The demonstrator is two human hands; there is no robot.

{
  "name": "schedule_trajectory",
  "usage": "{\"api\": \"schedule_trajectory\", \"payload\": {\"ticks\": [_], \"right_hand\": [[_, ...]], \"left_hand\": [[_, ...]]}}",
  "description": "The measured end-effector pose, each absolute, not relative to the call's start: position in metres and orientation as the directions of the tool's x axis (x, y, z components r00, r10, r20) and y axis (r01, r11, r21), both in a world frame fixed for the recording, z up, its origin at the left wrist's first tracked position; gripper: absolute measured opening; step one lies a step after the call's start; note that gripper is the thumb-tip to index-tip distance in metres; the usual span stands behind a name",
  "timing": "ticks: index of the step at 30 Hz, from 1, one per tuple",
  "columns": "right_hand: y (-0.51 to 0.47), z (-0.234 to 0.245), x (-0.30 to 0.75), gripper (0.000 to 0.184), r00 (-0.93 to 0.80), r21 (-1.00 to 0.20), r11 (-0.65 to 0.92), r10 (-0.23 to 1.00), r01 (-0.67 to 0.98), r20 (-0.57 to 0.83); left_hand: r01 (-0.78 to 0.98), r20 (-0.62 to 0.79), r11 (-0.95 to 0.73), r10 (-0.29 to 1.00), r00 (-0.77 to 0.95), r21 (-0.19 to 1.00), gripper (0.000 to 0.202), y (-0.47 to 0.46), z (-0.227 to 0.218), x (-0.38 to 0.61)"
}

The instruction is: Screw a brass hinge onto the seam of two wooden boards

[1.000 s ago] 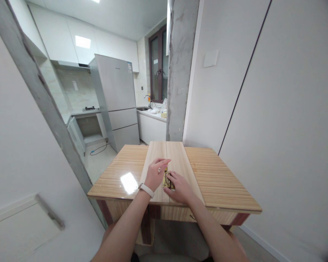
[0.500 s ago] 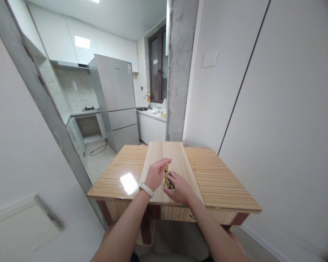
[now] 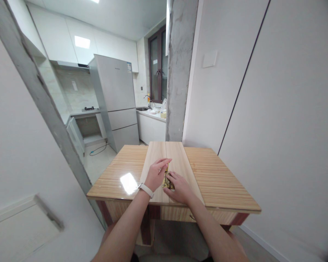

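Note:
Two pale wooden boards [image 3: 156, 150] lie side by side on the table, with a seam between them. Over that seam sits a small gold-coloured metal hinge [image 3: 165, 185], partly covered by my fingers. My right hand [image 3: 182, 189] holds it down, thumb at its near edge and fingers along its right side. Just above, my left hand [image 3: 154, 174] is closed around a slim screwdriver [image 3: 168, 167] with a yellow handle, mostly hidden by the fingers. The screwdriver stands roughly upright, its shaft reaching down to the hinge's left half; the tip is too small to make out.
The striped wooden table [image 3: 221, 178] extends to both sides of the boards, with a drawer front below its near edge. Beyond it stand a grey fridge [image 3: 117, 87] and a kitchen counter [image 3: 153, 123]. A white wall [image 3: 278, 120] rises on the right.
Both hands stay in almost the same place. The yellow handle shows a little less between the left fingers, as if slightly turned.

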State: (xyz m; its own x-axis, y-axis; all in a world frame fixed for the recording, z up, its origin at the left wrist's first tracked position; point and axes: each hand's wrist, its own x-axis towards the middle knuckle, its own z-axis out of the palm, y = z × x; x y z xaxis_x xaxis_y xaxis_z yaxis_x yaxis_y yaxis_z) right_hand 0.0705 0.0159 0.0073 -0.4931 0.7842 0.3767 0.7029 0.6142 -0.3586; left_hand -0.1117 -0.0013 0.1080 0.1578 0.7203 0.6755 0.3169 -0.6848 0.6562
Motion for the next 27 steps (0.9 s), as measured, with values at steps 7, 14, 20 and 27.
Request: {"api": "schedule_trajectory", "payload": {"ticks": [7,14,20,27], "right_hand": [[0.0162,0.0065,0.0720,0.068,-0.502,-0.351,0.627,0.774,0.696,0.386],[0.0158,0.0069,0.0709,0.067,-0.497,-0.348,0.618,0.781,0.705,0.380],[0.0160,0.0074,0.0706,0.067,-0.495,-0.356,0.620,0.779,0.700,0.384],[0.0162,0.0063,0.0709,0.069,-0.483,-0.355,0.601,0.794,0.716,0.370]], "left_hand": [[0.261,0.649,-0.672,0.739,0.182,0.693,0.032,-0.0028,0.1096,-0.1050],[0.242,0.637,-0.658,0.752,0.167,0.713,0.030,-0.0029,0.1074,-0.1067],[0.252,0.651,-0.668,0.742,0.158,0.700,0.029,-0.0018,0.1068,-0.1058],[0.346,0.694,-0.671,0.716,0.075,0.655,0.025,-0.0015,0.1068,-0.1084]]}}
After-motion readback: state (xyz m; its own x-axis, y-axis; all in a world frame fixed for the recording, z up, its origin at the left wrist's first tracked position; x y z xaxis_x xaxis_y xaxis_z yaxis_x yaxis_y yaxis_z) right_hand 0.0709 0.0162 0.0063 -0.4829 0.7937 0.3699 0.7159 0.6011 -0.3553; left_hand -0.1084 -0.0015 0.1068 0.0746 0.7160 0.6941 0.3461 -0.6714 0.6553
